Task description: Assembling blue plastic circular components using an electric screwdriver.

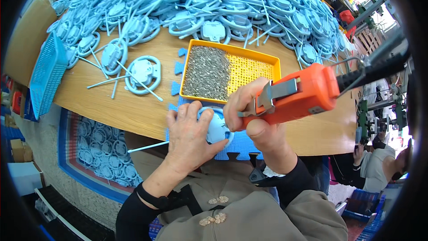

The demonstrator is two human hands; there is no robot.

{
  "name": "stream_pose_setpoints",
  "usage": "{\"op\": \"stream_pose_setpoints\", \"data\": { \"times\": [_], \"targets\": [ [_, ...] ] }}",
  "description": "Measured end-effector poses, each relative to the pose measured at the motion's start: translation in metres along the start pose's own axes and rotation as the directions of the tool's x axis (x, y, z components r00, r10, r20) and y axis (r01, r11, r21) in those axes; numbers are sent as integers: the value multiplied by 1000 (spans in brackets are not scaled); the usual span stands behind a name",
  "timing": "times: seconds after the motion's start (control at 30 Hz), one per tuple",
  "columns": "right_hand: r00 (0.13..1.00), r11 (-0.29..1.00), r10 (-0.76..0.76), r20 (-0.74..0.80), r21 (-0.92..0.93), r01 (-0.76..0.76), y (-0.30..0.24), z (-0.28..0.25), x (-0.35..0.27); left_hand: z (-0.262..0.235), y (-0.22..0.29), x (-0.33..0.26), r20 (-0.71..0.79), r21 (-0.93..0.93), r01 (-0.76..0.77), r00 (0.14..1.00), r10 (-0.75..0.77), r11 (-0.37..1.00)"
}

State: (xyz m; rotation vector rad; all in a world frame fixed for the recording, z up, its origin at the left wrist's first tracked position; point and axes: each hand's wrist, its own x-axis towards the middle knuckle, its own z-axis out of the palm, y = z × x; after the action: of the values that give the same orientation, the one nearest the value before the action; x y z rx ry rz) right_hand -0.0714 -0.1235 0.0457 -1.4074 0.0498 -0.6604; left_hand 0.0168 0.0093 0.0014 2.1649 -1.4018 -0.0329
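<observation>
As it spreads out past the L hand (189, 134) and R hand (265, 136), the wooden table (321, 129) is largest. Beyond both hands: a big heap of light-blue parts (236, 6), prob. most of what's left, tho can't tell finished pcs from unfinished. Down to L hand's left, a blue-edged bin (63, 143) holds more of the same, poss. done ones; unsure. Just past the hands, a yellow tray (252, 71); farther off, L hand's left, a blue basket (47, 73). Beneath the hands, a blue mat (243, 145). R hand is wrapped round an orange tool (303, 98), prob. a powered driver; tip hidden, so contact w/ the pc unclear. L hand, fingers spread, thumb opposite, grips the round pc (217, 127) btwn the hands, on the mat; I'd judge it mid-job. Smallest: metal bits (207, 73), prob. screws, in the tray just past L hand; supply looks ample.
</observation>
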Motion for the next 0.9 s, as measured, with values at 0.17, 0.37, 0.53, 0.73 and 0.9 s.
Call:
{"op": "stream_pose_setpoints", "data": {
  "times": [0.17,0.37,0.53,0.73,0.9],
  "targets": [
    [999,991,-11,45,-134,17,2,-7,5,-1,1,-2,-12,-43,0,1000,0,999],
    [982,968,-187,5,171,183,-27,-36,22,-75,-40,-63,39,97,108,993,-112,989],
    [971,983,-180,-158,3,183,-8,-73,38,-117,-125,-43,-116,222,237,970,-215,946],
    [963,987,-159,-219,1,163,5,-78,42,-90,-227,63,-278,174,357,912,-302,918],
    [975,993,-116,-191,-14,115,7,-83,40,-75,-269,77,-204,4,403,896,-393,915]
  ]
}}
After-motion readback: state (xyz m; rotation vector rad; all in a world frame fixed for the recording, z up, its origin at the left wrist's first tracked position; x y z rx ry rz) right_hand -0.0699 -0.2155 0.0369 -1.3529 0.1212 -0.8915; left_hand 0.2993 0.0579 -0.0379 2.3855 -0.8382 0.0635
